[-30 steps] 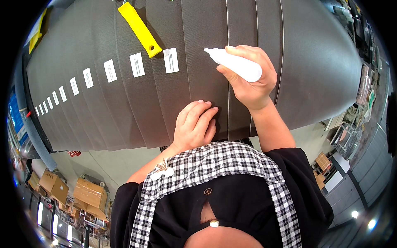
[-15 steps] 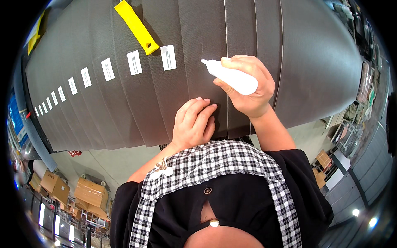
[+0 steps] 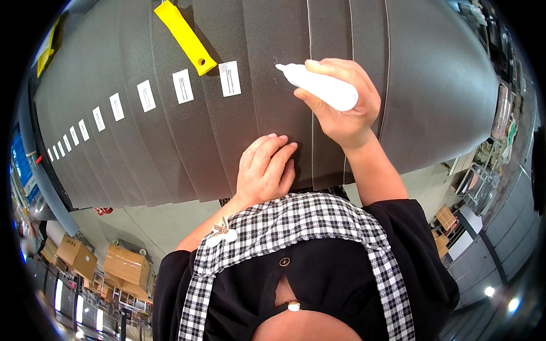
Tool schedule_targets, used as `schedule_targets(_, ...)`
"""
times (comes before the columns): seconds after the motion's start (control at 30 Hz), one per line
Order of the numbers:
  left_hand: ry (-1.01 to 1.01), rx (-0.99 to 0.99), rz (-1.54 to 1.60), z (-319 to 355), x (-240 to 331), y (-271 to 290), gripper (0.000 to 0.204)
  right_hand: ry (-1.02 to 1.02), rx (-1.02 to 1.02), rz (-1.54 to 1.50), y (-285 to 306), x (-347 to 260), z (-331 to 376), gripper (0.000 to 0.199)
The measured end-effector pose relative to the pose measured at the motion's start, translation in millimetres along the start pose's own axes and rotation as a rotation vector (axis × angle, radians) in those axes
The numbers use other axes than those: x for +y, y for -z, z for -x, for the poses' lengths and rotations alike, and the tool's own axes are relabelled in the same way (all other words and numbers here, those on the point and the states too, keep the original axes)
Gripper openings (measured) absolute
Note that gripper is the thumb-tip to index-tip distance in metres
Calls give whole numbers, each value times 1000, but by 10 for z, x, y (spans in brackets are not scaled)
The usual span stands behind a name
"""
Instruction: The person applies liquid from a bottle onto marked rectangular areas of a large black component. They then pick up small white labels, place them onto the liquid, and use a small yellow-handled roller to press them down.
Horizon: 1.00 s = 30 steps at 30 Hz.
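My right hand (image 3: pixel 350 108) is wrapped around a white squeeze bottle (image 3: pixel 324 88), tilted with its narrow nozzle pointing left. The nozzle tip is at or just above a dark grey sheet (image 3: pixel 284 119), right of the nearest white label (image 3: pixel 230 78); I cannot tell whether it touches. Faint marks show on the sheet by the tip. Lower down, my left hand (image 3: pixel 264 167) rests on the sheets near their front edge, fingers loosely bent and holding nothing. The sheets overlap in a row, and several carry a white label.
A yellow handle (image 3: pixel 185 35) lies across the sheets by the labels, its far end cut off by the picture's edge. Cardboard boxes (image 3: pixel 126 266) stand on the floor at lower left. A grey-blue padded tube (image 3: pixel 42 176) runs along the table's left end.
My right hand and the bottle have shifted a little away from me, the nozzle moving up the sheet. My left hand has stayed in place.
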<state>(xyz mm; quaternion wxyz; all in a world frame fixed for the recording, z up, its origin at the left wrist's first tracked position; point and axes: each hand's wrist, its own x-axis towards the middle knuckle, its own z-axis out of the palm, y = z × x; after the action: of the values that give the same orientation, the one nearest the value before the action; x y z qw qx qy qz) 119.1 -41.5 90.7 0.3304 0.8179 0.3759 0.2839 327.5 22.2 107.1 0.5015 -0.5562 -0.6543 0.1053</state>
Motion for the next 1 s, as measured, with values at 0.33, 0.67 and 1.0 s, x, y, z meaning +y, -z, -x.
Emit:
schedule_targets(0.33,-8,11,-21,-4,1,4,40,-49,-48,4,84,-156,21,41)
schedule_targets(0.67,-16,18,-25,7,-6,-15,40,-85,10,-37,32,34,-71,38)
schedule_targets(1.0,2,34,-9,8,-5,-26,41,-58,-8,43,136,-6,12,39)
